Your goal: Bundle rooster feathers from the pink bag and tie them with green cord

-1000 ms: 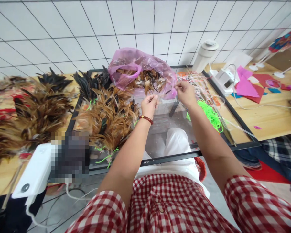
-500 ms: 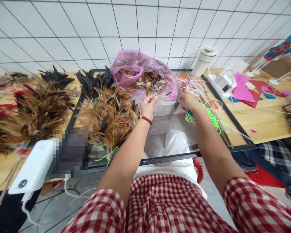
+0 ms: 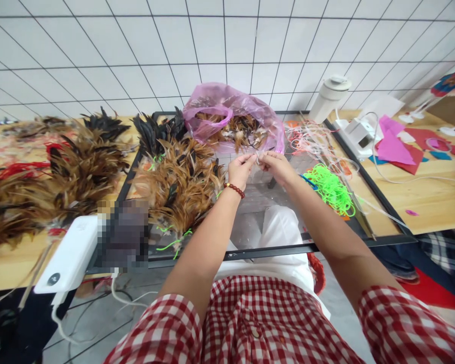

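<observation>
My left hand is pinched closed over the glass tabletop, a beaded bracelet on its wrist. My right hand meets it fingertip to fingertip, closed as well. Something small and pale shows between the fingertips, too small to name. Just behind the hands lies a pink plastic bag, its mouth towards me, with brown feathers inside. Left of my hands is a heap of brown and black feathers, with green cord ends at its near edge. Beyond my right forearm sits a bundle of bright green cord.
White and red strings lie behind the green cord. A white bottle and a white charger stand at the back right. More feathers cover the left table. A power bank and coloured felt pieces are at the sides.
My right hand has moved left, away from the green cord, and now touches my left hand at the fingertips. The view has shifted slightly left.
</observation>
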Motion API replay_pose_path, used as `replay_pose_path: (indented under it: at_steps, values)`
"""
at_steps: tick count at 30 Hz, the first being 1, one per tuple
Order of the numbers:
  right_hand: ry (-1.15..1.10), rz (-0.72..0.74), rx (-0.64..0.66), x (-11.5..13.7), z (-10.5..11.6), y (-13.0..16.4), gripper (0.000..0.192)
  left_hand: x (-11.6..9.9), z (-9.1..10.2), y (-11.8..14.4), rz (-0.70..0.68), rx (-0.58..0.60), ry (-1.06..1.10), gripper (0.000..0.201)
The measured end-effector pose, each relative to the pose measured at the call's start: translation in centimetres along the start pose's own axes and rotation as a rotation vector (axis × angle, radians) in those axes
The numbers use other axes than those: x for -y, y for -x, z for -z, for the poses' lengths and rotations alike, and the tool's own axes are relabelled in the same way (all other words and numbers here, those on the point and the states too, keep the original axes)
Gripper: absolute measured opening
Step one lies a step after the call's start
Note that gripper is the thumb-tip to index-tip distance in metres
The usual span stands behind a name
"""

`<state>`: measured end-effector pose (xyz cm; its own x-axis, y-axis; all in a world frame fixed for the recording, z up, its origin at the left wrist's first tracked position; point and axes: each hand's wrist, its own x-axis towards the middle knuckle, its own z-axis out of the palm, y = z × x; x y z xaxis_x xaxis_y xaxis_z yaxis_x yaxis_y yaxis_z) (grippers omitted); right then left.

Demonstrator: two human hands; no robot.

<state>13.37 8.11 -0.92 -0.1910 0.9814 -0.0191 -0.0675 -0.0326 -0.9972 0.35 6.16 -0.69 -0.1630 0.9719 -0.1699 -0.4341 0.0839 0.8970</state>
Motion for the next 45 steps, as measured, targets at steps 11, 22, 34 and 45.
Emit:
replay_pose_path:
  at_steps: [11,22,34,45]
  values:
    - [0.133,0.042,0.1,0.7,-0.1,0.5,0.031,-0.5,0.2,0.2,0.016,0.059,0.053,0.016]
    - [-0.007,0.19,-0.016,0.9,0.2,0.5,0.044,-0.9,1.0,0.7,0.051,0.29,-0.06,0.023]
    - [-0.096,0.241,-0.302,0.0,3.4,-2.2,0.056,-0.8,0.7,1.1,0.058,0.261,-0.154,0.023]
    - [0.048,0.283,-0.162,-0.6,1.5,-1.1,0.048,-0.2,0.7,0.1,0.009,0.182,-0.055,0.015]
